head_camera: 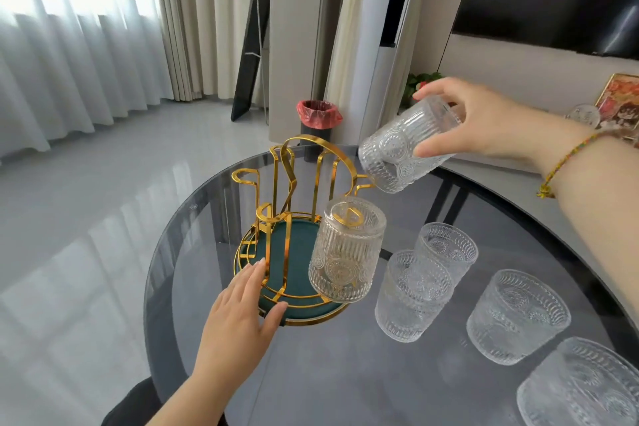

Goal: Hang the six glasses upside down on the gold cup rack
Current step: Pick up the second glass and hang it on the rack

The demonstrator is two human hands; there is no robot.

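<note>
The gold cup rack [304,162] with a green round base stands at the left of the glass table. One embossed clear glass [345,252] hangs upside down on its near right arm. My right hand [484,121] holds a second glass [404,149] tilted mouth-down just above the rack's right arm. My left hand [238,315] rests flat against the near rim of the rack's base, fingers apart, holding nothing. Several more glasses stand upright on the table to the right: one [446,252], one [411,294], one [515,315] and one [584,387].
The round dark glass table [345,384] has its curved edge close to the left of the rack. Beyond it stand a bin with a pink bag [318,117], curtains and a white unit. A low shelf with a framed picture [619,97] runs along the right.
</note>
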